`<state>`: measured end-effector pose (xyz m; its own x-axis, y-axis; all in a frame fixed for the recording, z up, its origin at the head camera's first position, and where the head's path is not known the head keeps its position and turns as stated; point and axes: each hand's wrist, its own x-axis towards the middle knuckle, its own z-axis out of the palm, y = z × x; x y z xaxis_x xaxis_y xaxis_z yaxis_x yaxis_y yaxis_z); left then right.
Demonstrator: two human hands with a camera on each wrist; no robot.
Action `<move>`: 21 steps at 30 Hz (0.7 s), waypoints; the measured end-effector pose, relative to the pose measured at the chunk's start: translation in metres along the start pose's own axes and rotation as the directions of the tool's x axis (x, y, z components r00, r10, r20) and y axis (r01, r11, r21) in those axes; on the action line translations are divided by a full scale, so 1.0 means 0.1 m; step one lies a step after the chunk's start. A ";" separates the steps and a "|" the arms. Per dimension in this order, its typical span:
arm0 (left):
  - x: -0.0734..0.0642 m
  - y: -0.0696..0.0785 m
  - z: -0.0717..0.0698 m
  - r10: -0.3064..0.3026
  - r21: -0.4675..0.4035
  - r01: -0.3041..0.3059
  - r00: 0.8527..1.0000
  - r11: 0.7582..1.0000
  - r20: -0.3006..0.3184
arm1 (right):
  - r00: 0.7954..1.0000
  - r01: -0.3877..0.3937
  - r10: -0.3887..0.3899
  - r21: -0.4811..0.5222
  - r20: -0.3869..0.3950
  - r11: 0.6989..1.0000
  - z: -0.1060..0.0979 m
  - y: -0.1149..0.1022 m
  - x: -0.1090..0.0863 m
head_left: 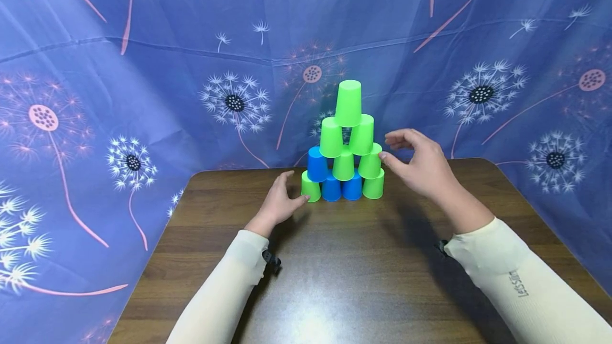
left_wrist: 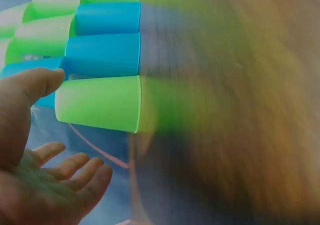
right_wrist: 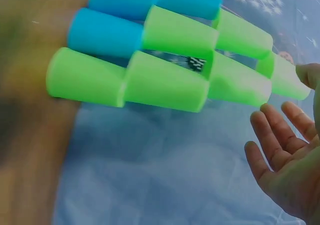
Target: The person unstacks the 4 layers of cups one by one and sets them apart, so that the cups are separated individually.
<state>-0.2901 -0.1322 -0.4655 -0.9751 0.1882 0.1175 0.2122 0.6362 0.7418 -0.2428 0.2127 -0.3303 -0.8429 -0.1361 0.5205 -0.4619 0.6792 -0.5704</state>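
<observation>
A pyramid of upside-down green and blue cups rises from the far part of the table, with one green cup (head_left: 348,103) alone at its top. Two green cups (head_left: 362,135) form the tier under it. Below those sit a blue cup (head_left: 317,164) and two green ones. Along the bottom, a green cup (head_left: 311,187) stands at each end with two blue cups (head_left: 352,185) between. My left hand (head_left: 279,200) is by the bottom left cup, fingers spread and holding nothing. My right hand (head_left: 421,162), loosely spread, hovers beside the pyramid's right side and is also empty.
The brown wooden table (head_left: 306,269) carries the pyramid near its back edge. A blue cloth (head_left: 181,89) printed with dandelions hangs close behind and at both sides. Dark wrist-worn devices (head_left: 271,261) show at my sleeves.
</observation>
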 end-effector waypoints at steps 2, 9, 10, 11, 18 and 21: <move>0.07 -0.01 0.04 -0.023 -0.051 0.023 1.000 0.998 0.002 | 1.000 -0.016 0.016 0.033 -0.012 0.999 -0.04 -0.06 0.11; 0.24 -0.10 0.17 -0.080 -0.284 0.090 0.996 0.955 0.044 | 0.997 -0.038 0.044 0.096 -0.067 0.995 -0.13 -0.23 0.44; 0.25 -0.11 0.18 -0.088 -0.317 0.099 0.995 0.943 0.047 | 0.996 -0.037 0.045 0.103 -0.076 0.994 -0.13 -0.24 0.48; 0.26 -0.13 0.20 -0.096 -0.346 0.107 0.994 0.932 0.049 | 0.995 -0.035 0.044 0.111 -0.085 0.993 -0.14 -0.26 0.52; 0.30 -0.20 0.28 -0.125 -0.451 0.138 0.990 0.882 0.058 | 0.994 -0.064 0.080 0.184 -0.078 0.981 -0.15 -0.36 0.75; 0.31 -0.22 0.30 -0.126 -0.461 0.134 0.991 0.877 0.049 | 0.995 -0.078 0.090 0.205 -0.050 0.976 -0.13 -0.39 0.86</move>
<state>-0.3235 -0.1178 -0.4980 -0.9896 0.1434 -0.0096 0.0251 0.2383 0.9709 -0.2933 0.1838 -0.2552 -0.8661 -0.0386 0.4985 -0.4418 0.5257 -0.7269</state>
